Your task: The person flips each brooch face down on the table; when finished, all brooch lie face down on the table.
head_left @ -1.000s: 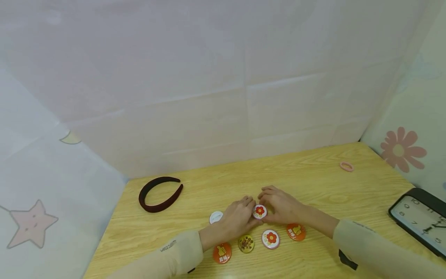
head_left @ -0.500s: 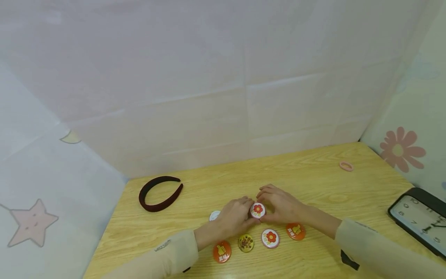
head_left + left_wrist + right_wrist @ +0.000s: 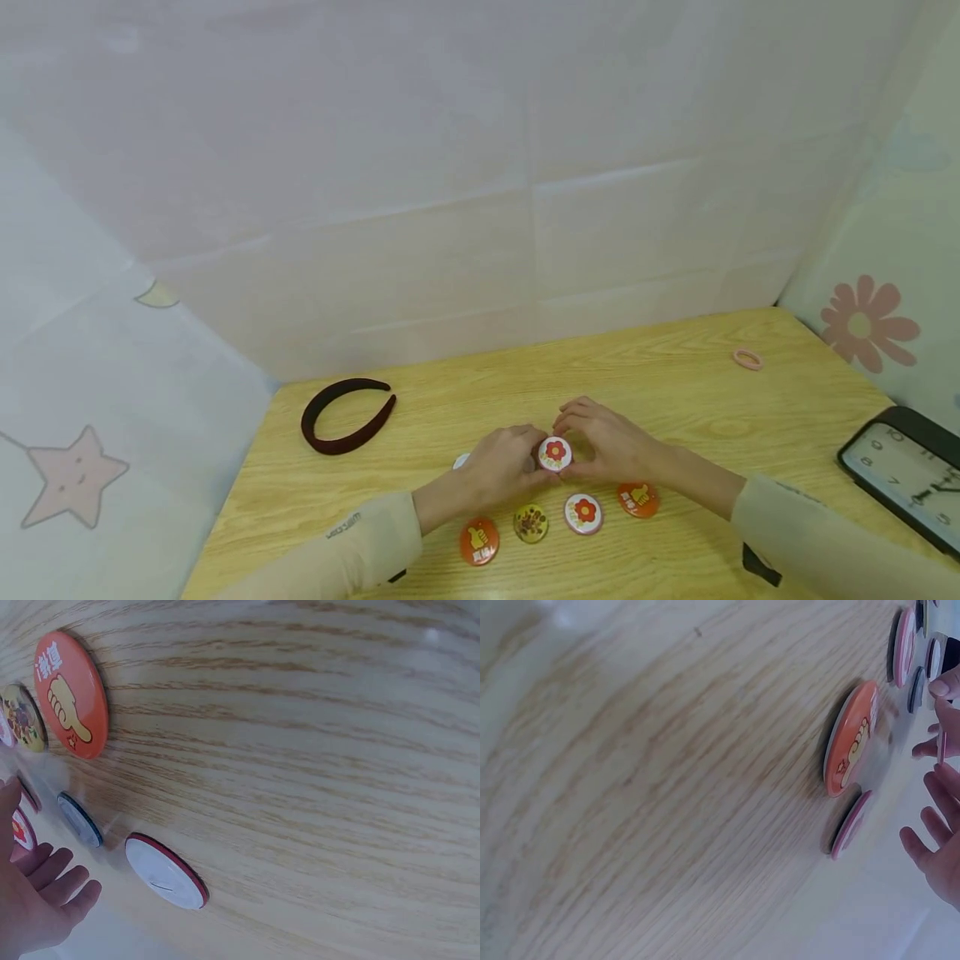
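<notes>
Yellow wood makes up the table (image 3: 660,375), and the things lying on it have stayed where they were 1 second ago. Next in size comes 1 clock (image 3: 903,471), black-framed, partly out of view at the right edge. 1 dark headband (image 3: 335,447) lies well apart at the back left.

My 2 grips work close together over the table: my left grip (image 3: 495,468) and my right grip (image 3: 611,437) pinch opposite edges of 1 held badge (image 3: 555,454), white with a red flower. Since that earlier moment my forearms have spread slightly, the badge has shifted a little to the left, and more of its lettering shows.

In the near row I count 4 badges: 2 orange thumb badges, the left orange badge (image 3: 478,542) and the right orange badge (image 3: 638,500), with 1 yellow badge (image 3: 531,523) and 1 flower badge (image 3: 583,513) between them. Farther back is 1 white-backed badge (image 3: 461,460), now more covered by my left grip than before. My wrist views also show 1 dark-rimmed badge (image 3: 80,819) and 1 pink-rimmed badge (image 3: 851,825).

Back right lies 1 small pink ring (image 3: 750,367).
</notes>
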Demonstrator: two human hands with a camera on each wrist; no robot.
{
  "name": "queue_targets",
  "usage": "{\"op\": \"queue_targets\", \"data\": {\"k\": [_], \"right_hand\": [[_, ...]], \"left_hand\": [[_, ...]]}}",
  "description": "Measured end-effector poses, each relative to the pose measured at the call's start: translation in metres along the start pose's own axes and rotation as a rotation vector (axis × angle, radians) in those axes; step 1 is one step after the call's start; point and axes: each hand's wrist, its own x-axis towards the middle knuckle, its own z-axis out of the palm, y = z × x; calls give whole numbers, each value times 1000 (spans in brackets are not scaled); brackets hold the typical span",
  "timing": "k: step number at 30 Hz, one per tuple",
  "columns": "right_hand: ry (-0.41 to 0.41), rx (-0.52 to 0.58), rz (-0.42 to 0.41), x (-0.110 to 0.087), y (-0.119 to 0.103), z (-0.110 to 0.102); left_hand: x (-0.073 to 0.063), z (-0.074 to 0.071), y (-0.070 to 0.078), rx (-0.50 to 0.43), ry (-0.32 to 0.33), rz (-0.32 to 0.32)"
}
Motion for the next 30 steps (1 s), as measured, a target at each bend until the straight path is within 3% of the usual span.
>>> {"op": "queue_targets", "data": {"k": [4,8,12,15,21,25,30], "right_hand": [[7,7,-33,-2,-1,-1],[41,-17,-143,-4,0,1],[137,-45,-301,-2,3,5],[213,-34,-354,0,4,7],[322,61,-245,3,0,7],[318,183,-140,4,-3,7],[336,259,-29,4,-6,10]], "left_hand": [[2,-4,0,-2,-8,-13],[2,-8,1,-28,-20,-33],[2,-10,1,-51,-43,-42],[1,-10,1,-62,-65,-47],[0,-9,3,10,-37,-1],[0,-9,4,29,27,8],[0,-10,5,91,88,-3]]}}
